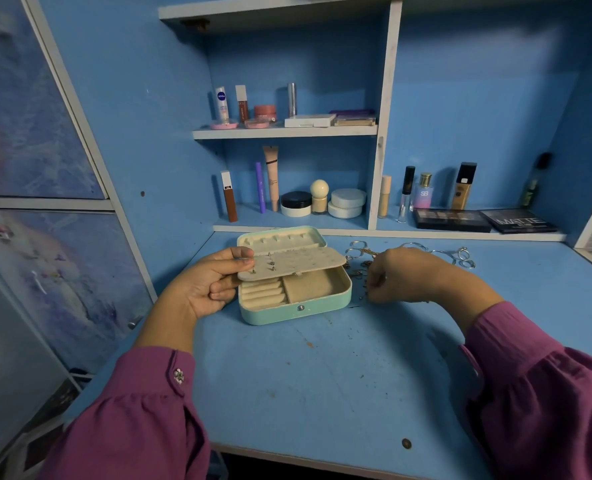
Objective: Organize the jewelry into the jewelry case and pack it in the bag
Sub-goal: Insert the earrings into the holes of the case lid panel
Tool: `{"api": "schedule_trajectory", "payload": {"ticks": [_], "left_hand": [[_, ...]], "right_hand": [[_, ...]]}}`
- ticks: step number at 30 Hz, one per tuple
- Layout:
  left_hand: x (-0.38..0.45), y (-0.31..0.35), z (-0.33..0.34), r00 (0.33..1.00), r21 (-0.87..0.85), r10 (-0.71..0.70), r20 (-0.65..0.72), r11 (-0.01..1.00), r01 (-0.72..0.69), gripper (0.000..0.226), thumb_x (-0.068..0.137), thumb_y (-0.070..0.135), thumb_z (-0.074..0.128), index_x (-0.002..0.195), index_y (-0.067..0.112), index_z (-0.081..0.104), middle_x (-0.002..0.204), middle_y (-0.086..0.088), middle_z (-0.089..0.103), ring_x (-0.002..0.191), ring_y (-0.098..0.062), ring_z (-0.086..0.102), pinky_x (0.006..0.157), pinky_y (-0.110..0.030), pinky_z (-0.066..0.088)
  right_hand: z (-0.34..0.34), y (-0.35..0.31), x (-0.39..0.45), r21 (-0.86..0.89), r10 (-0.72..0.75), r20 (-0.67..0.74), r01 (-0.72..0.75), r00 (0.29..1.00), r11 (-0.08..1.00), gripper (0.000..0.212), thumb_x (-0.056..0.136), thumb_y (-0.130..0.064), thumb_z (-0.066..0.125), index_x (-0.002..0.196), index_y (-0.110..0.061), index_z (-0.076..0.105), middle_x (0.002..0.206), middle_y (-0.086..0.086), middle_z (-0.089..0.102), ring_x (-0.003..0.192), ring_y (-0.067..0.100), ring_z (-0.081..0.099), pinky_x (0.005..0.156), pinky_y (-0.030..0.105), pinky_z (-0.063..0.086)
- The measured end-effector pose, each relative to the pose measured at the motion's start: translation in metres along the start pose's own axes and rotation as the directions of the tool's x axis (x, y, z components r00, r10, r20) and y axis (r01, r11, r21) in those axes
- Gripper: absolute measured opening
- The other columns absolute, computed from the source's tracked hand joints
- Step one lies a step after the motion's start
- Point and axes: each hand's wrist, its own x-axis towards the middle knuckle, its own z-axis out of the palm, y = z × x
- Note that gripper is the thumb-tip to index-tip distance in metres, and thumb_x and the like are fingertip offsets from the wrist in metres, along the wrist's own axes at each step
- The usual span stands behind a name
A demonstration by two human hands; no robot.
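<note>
Where the blue desk (pixel 322 375) meets the shelves, a mint jewelry case (pixel 296 299) is set open at twelve o'clock. Its cream earring flap (pixel 292 265) is pinched by the left hand (pixel 211 282) at nine o'clock. At three o'clock, the right hand (pixel 408 275) is curled over small jewelry; its hold cannot be told. Rings and chains (pixel 408 254) are spread beyond.

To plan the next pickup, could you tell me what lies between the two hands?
In the head view, the open jewelry case sits between the left hand, which holds its earring flap, and the right hand.
</note>
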Motion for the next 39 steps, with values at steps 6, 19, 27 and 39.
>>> {"api": "schedule_trajectory", "payload": {"ticks": [6,19,27,39], "left_hand": [[0.0,-0.001,-0.001,1.0,-0.003,0.005,0.005,1.0,-0.005,0.018,0.073,0.006,0.062,0.089,0.013,0.058,0.063,0.0,0.06,0.025,-0.001,0.024,0.025,-0.011,0.02],[-0.002,0.001,-0.002,1.0,0.038,-0.002,-0.013,0.999,0.003,0.018,0.082,-0.001,0.058,0.094,0.012,0.058,0.053,0.002,0.052,0.025,-0.001,0.023,0.026,-0.011,0.02],[-0.002,0.002,-0.001,1.0,0.055,0.004,-0.01,0.998,-0.003,0.017,0.089,-0.004,0.054,0.093,0.013,0.057,0.054,0.003,0.052,0.025,-0.001,0.023,0.027,-0.012,0.018],[-0.004,0.002,0.0,1.0,0.06,0.007,-0.022,0.998,-0.005,0.017,0.088,-0.003,0.057,0.094,0.014,0.057,0.052,0.004,0.053,0.025,-0.002,0.024,0.027,-0.011,0.02]], "right_hand": [[0.002,0.001,0.002,0.024,0.0,-0.071,0.002,0.997,1.0,0.007,0.081,-0.032,0.063,0.081,-0.026,0.063,0.089,-0.007,0.064,0.072,0.011,0.054,0.057,0.022,0.042],[-0.022,-0.07,0.053,0.319,-0.124,-0.332,0.235,0.935,0.918,0.013,0.088,-0.02,0.06,0.092,-0.015,0.071,0.091,0.0,0.069,0.083,0.018,0.062,0.077,0.037,0.053],[-0.026,-0.101,0.077,0.266,-0.244,-0.169,0.283,0.955,0.921,0.011,0.089,-0.018,0.06,0.08,-0.021,0.067,0.084,-0.004,0.069,0.076,0.012,0.058,0.066,0.025,0.044],[-0.023,-0.102,0.084,0.261,-0.246,-0.138,0.274,0.959,0.926,0.01,0.09,-0.021,0.061,0.093,-0.018,0.07,0.088,-0.003,0.068,0.076,0.011,0.06,0.07,0.024,0.048]]}}
